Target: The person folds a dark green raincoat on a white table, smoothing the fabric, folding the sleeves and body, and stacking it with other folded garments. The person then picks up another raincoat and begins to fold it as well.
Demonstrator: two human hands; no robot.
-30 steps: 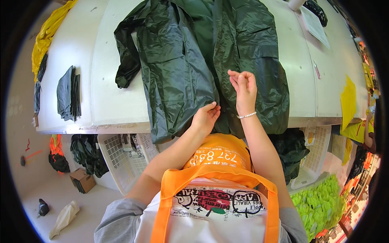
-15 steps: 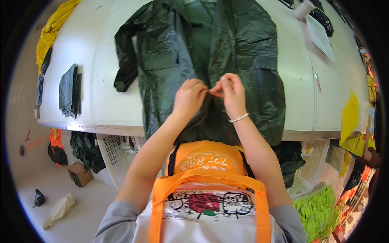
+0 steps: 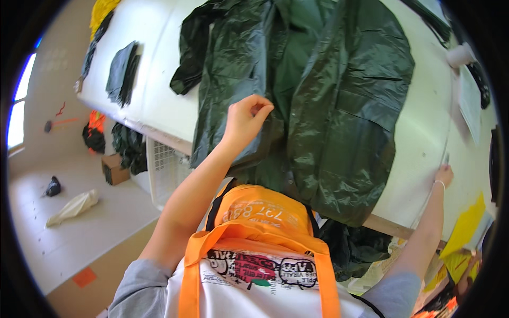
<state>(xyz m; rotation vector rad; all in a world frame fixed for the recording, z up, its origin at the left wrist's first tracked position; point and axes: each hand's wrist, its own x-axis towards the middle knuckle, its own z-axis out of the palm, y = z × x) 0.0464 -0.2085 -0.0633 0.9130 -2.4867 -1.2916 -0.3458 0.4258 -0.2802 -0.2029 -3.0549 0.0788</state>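
A dark green, shiny plastic raincoat (image 3: 318,100) lies spread open on the white table (image 3: 419,159), its lower hem hanging over the near edge. The left hand (image 3: 246,119) rests on the raincoat's left front panel, its grip closed into a pinch on the front edge of the fabric. The right hand (image 3: 444,174) is well to the right of the raincoat, on the table; whether its grip has hold of the small thin object at its fingertips cannot be told. A folded dark grey cloth (image 3: 122,71) lies far left of the raincoat.
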